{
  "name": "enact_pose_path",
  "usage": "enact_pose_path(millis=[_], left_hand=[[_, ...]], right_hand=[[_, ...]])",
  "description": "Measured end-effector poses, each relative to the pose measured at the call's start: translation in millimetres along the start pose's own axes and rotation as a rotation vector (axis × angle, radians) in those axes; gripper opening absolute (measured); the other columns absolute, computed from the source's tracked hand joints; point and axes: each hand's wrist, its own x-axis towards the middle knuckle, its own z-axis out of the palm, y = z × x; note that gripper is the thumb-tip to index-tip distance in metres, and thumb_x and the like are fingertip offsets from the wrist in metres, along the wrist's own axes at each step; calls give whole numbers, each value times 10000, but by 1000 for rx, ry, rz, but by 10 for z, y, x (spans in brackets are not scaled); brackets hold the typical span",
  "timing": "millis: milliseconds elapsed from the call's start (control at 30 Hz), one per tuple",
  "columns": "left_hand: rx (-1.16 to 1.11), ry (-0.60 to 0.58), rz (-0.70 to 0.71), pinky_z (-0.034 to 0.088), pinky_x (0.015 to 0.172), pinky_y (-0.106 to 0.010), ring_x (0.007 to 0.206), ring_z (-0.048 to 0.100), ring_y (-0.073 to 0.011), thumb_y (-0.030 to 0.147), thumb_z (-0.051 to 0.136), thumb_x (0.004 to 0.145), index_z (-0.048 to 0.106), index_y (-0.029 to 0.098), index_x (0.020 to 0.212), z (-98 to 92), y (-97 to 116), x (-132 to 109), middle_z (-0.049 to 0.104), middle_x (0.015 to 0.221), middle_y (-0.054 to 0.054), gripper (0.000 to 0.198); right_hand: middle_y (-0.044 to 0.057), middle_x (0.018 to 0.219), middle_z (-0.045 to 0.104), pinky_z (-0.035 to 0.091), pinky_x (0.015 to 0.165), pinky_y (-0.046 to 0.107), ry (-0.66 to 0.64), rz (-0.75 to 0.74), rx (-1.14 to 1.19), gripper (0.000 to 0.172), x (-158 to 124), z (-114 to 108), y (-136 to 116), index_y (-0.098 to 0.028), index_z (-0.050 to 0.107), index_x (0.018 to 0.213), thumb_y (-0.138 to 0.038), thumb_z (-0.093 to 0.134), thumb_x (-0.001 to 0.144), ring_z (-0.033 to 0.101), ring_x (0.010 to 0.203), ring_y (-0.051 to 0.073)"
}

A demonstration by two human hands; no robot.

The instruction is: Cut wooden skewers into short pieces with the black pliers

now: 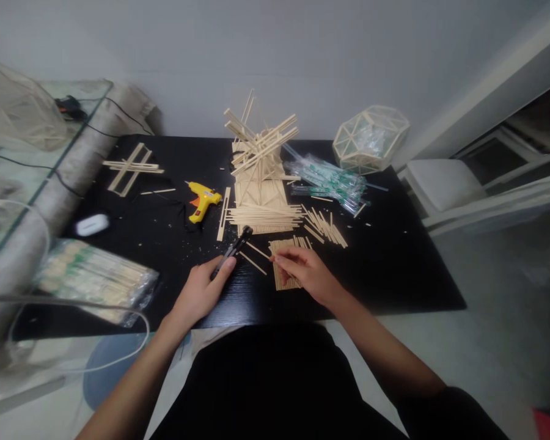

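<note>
My left hand (pixel 205 286) is closed round a slim grey-and-black cutter (pixel 233 249), its dark end pointing up and away from me. My right hand (pixel 306 272) pinches the near end of a thin wooden stick (pixel 259 250), whose other end reaches toward the cutter. Another loose stick (pixel 253 263) lies on the black table just below it. Under and beside my right fingers is a flat mat of short sticks laid side by side (pixel 280 282). Farther off, a pile of longer sticks (pixel 266 215) lies in front of a stick-built frame (pixel 256 165).
A yellow glue gun (pixel 204 201) lies left of the frame. Short sticks (pixel 325 226) and clear-and-green wrappers (pixel 332 180) are on the right, near a many-sided stick model (pixel 371 139). A bagged stick bundle (pixel 98 278), a white case (pixel 92 224) and crossed stick pieces (pixel 132 168) sit left.
</note>
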Motion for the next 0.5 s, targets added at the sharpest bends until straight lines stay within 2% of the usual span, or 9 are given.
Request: enact_pose_path(millis=[133, 300, 400, 500], left_hand=[[-211, 18, -74, 327, 456, -245, 500, 442, -138, 748, 400, 945, 520, 207, 702, 32, -82, 32, 500, 557, 13, 605], [-471, 0, -169, 258, 396, -212, 426, 338, -98, 750, 443, 932, 497, 212, 722, 55, -138, 65, 390, 520, 54, 580], [-543, 8, -177, 233, 394, -189, 427, 320, -79, 750, 485, 922, 496, 204, 727, 62, -162, 63, 365, 525, 65, 581], [-555, 7, -167, 237, 400, -182, 431, 325, -72, 744, 504, 921, 501, 197, 733, 62, -176, 58, 371, 533, 65, 579]], right_hand=[[13, 792, 698, 578, 700, 301, 66, -40, -44, 212, -6, -61, 6, -195, 764, 885, -397, 778, 824, 642, 704, 141], [43, 908, 729, 593, 697, 304, 139, -67, -75, 245, 13, -216, 81, -192, 764, 943, -390, 791, 800, 672, 799, 163], [50, 895, 733, 607, 674, 320, 199, -95, -121, 273, 33, -327, 91, -182, 740, 968, -378, 795, 787, 686, 789, 178], [54, 864, 731, 603, 641, 321, 250, -149, -235, 227, 72, -377, 77, -179, 727, 948, -329, 779, 787, 689, 769, 189]])
